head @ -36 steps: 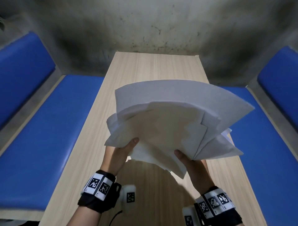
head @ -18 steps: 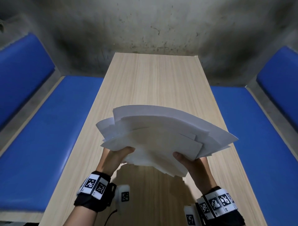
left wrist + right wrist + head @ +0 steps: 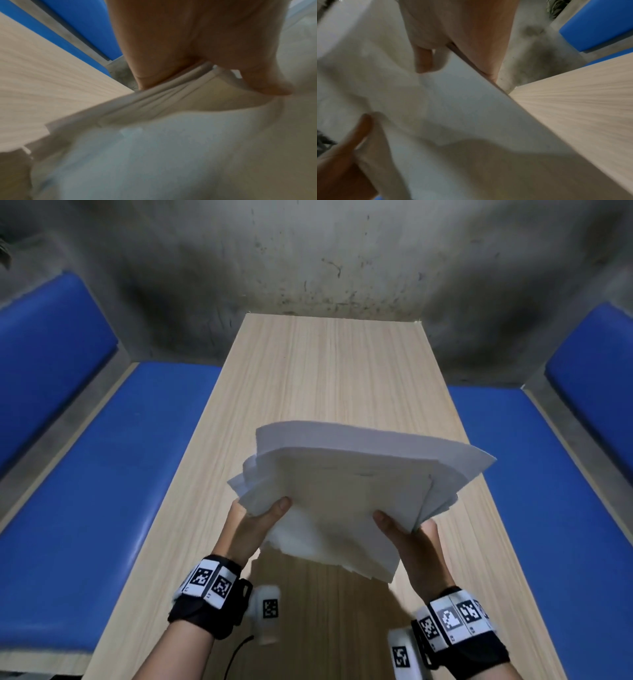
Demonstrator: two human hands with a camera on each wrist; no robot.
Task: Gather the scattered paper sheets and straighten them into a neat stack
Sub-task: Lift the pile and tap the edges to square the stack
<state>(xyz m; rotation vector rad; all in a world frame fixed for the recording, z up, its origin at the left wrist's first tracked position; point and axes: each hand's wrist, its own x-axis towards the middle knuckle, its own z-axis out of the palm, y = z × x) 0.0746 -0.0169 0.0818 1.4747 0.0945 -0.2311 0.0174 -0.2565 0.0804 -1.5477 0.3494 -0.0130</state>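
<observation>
Now both hands, the left hand point(image 3: 255, 522) and right hand point(image 3: 416, 537), hold the paper sheets point(image 3: 349, 491) above the tabletop point(image 3: 335, 378), fingers pinching them; better loosen slightly and tap the uneven edges down.

I hold the paper sheets point(image 3: 346, 494) above the wooden table point(image 3: 329, 378) with my 2 hands: left hand point(image 3: 255, 525) grips the left edge, right hand point(image 3: 409, 537) the right; edges fan unevenly.

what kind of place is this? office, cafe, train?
Probably a booth-style seating nook, perhaps a canteen or cafe: a long wood-grain table flanked by blue padded benches on both sides, ending at a stained bare concrete wall.
</observation>
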